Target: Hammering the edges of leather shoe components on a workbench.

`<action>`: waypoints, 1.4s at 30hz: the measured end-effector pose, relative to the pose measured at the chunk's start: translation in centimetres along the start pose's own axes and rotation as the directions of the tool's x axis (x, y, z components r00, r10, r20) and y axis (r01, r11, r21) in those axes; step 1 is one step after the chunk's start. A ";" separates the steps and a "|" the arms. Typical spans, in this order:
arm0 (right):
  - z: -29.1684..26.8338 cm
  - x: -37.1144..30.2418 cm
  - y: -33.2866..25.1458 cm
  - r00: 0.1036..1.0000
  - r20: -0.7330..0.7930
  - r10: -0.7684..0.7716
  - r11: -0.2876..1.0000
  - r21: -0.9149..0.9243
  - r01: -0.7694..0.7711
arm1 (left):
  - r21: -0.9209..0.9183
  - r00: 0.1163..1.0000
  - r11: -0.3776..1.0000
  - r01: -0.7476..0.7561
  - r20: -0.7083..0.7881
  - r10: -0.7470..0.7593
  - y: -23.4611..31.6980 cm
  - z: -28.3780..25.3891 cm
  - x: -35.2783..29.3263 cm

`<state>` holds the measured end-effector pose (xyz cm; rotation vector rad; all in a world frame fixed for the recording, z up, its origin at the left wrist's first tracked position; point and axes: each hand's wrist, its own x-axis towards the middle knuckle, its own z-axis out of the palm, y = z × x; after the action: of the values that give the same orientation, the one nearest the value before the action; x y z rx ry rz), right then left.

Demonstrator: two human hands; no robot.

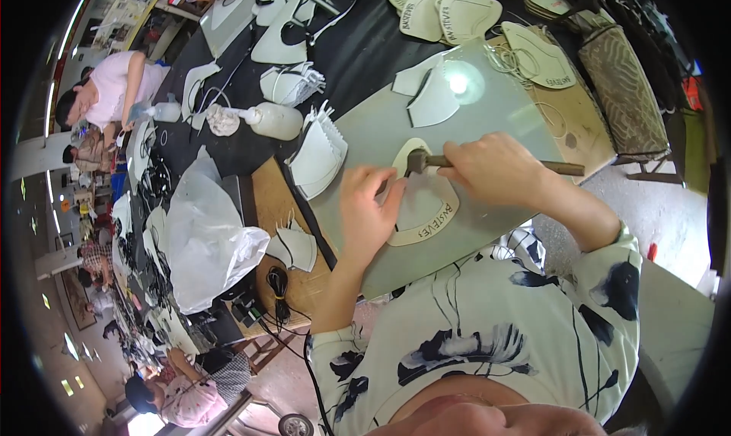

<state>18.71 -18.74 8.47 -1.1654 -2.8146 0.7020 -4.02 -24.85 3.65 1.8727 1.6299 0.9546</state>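
Note:
My right hand [491, 169] is wrapped round the handle of a hammer [416, 160], whose metal head rests over the upper part of a cream template [442, 221]. The template is curved, carries dark lettering, and lies on a greenish-grey work board. A pale piece shows inside its curve. Beside the template's left edge is my left hand [367, 211], slightly blurred. Its fingers are bent, with a gap between thumb and forefinger, and nothing shows in them. Two white cut pieces [432, 97] lie farther up the board [350, 276].
Stacked white pieces [318, 156] and a white squeeze bottle [276, 121] stand left of the board. More cream templates [449, 13] lie at the back. A clear plastic bag [205, 230] and coiled black cable [278, 287] are farther left. Other people sit along the left side.

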 end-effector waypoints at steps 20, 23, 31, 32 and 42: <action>0.3 -0.3 1.4 1.000 -0.012 0.021 0.996 -0.081 -0.022 | 0.289 0.995 0.955 -0.061 0.090 0.036 1.1 2.6 1.2; 0.3 -0.3 1.5 1.000 -0.008 0.025 0.996 -0.087 -0.026 | 0.344 0.986 0.924 -0.166 0.062 0.155 0.8 2.7 0.0; -0.9 -0.4 1.4 0.999 0.010 0.042 0.999 -0.029 -0.042 | 0.408 0.935 0.843 -0.351 0.101 0.340 0.2 2.7 -2.0; -1.0 -0.4 1.1 0.999 0.005 0.043 0.999 -0.013 -0.042 | 0.406 0.936 0.845 -0.347 0.100 0.336 0.2 2.7 -2.0; -0.6 -0.3 0.1 0.998 -0.061 -0.007 0.997 -0.080 0.002 | 0.343 0.946 0.887 -0.309 0.016 0.323 -0.1 3.0 -1.9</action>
<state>19.16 -18.62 9.05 -1.1701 -2.8175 0.5485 -1.90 -26.41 1.30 2.4293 1.6252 0.8819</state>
